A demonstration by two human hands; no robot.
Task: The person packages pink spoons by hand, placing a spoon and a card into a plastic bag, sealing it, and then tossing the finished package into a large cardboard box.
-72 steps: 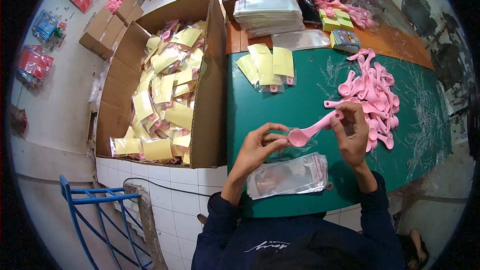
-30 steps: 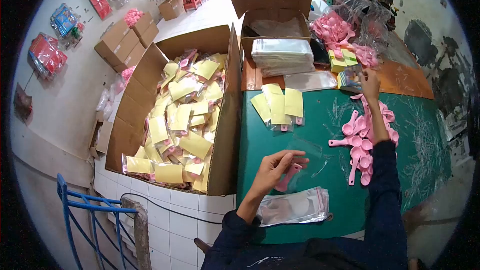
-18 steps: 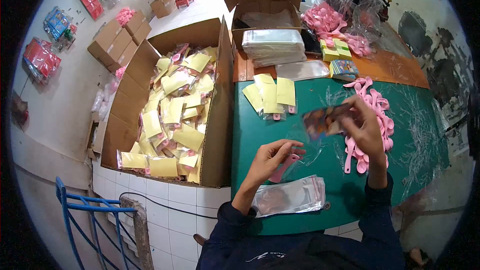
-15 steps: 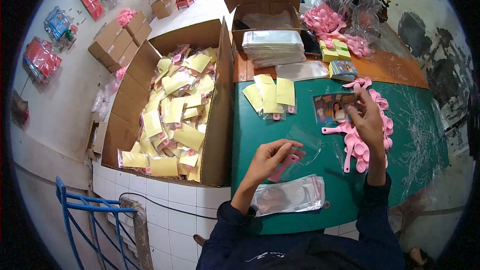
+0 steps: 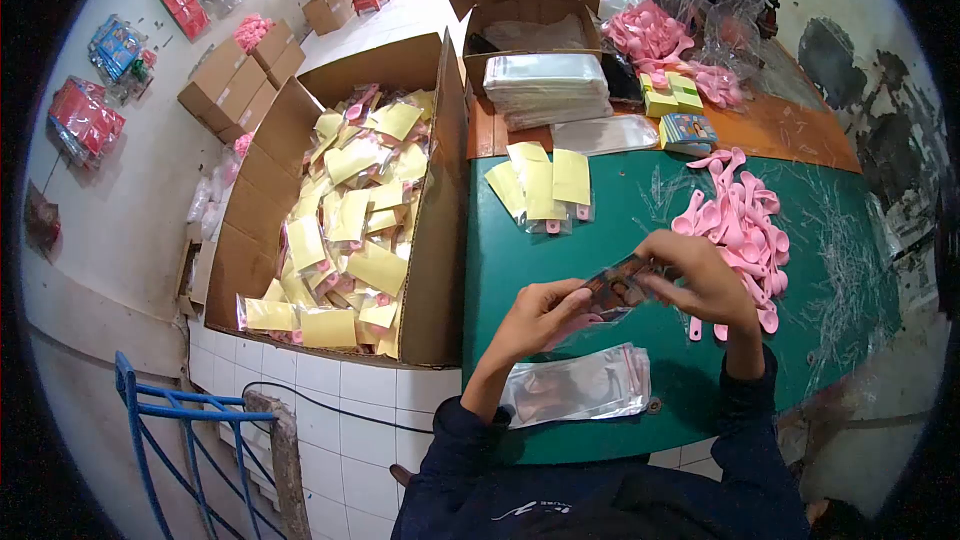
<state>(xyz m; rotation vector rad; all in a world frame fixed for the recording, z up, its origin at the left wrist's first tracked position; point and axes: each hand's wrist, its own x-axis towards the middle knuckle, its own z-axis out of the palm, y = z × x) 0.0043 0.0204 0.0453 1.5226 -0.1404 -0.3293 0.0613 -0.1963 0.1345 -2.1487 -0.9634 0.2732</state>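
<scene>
My left hand [image 5: 541, 318] pinches a clear plastic bag with a pink spoon [image 5: 573, 328] inside, above the green table. Held by my right hand [image 5: 700, 280] is a printed card [image 5: 617, 290], tilted at the bag's opening; how far it sits inside I cannot tell. Below both hands lies a stack of clear bags [image 5: 580, 385]. A pile of pink spoons [image 5: 745, 225] is beside my right hand. Farther back, several filled bags with yellow cards [image 5: 540, 187] lie on the table, and a stack of printed cards [image 5: 688, 132] sits near the spoons.
On the left stands a large cardboard box [image 5: 430, 200] holding many filled bags. Behind the table's green part are stacked clear bags [image 5: 546, 88], an open carton [image 5: 530, 20], yellow-green card stacks [image 5: 672, 95] and bagged pink spoons [image 5: 650, 35]. A person sits in the far background.
My right hand has brought the printed card left and toward me, from above the spoon pile to the bag in my left hand. My left hand stays nearly in place.
</scene>
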